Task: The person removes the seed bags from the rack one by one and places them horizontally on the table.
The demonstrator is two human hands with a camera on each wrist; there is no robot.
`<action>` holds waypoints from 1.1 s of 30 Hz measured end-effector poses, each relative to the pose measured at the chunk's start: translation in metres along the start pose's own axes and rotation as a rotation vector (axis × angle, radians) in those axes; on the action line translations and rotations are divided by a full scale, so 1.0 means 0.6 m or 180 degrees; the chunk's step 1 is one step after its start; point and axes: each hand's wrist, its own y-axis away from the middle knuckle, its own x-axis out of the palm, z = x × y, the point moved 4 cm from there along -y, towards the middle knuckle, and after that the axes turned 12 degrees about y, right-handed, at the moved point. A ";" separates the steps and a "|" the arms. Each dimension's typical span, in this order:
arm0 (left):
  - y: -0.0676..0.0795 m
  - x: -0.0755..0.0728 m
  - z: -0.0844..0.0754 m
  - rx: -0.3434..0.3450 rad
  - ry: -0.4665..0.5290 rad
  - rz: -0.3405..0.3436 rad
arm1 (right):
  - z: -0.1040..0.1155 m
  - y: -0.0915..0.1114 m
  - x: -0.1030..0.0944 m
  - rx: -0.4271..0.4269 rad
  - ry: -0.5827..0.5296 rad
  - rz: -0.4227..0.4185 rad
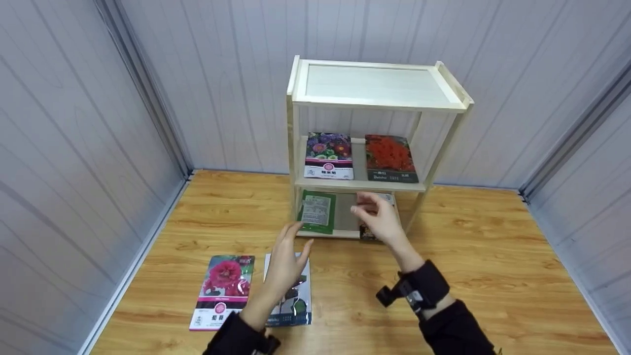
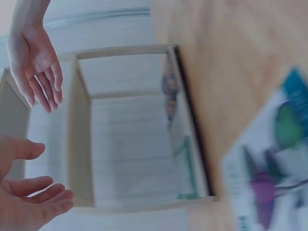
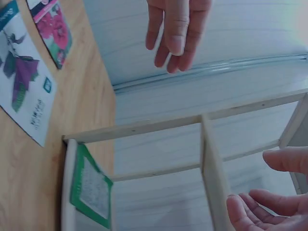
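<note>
My left hand [image 1: 283, 261] hovers over a white seed packet [image 1: 300, 301] on the table, fingers spread and holding nothing; the packet's purple flower shows in the right wrist view. Left of it lies a seed packet with a pink flower [image 1: 224, 278]. In front of the lower shelf is my right hand [image 1: 383, 222], loosely bent and empty. It partly covers a dark seed packet [image 1: 368, 233] on that shelf's right side. A green-bordered seed packet [image 1: 317, 212] lies at the shelf's left. One level up rest a mixed-flower packet [image 1: 329, 154] and a red-flower packet [image 1: 391, 158].
A pale wooden shelf rack [image 1: 369, 84] with a flat top stands on the wooden table [image 1: 493, 276] near the back wall [image 1: 236, 88]. Grey-white panels enclose the table at the left, back and right. Both wrists wear black straps [image 1: 431, 283].
</note>
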 end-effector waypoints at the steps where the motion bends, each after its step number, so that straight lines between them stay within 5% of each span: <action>1: -0.012 0.000 -0.008 0.0044 0.0037 0.0031 | 0.005 -0.008 -0.006 0.0030 -0.0018 0.0012; 8: -0.083 -0.002 -0.035 0.0199 0.0146 0.0067 | 0.028 -0.058 -0.026 0.0118 0.0102 0.0167; 20: -0.154 0.001 -0.044 0.0093 0.0086 0.0080 | 0.039 -0.101 -0.033 0.0372 0.0402 0.0253; 33: -0.229 0.006 -0.056 -0.0487 -0.0012 0.0207 | 0.044 -0.137 -0.035 0.0645 0.0662 0.0301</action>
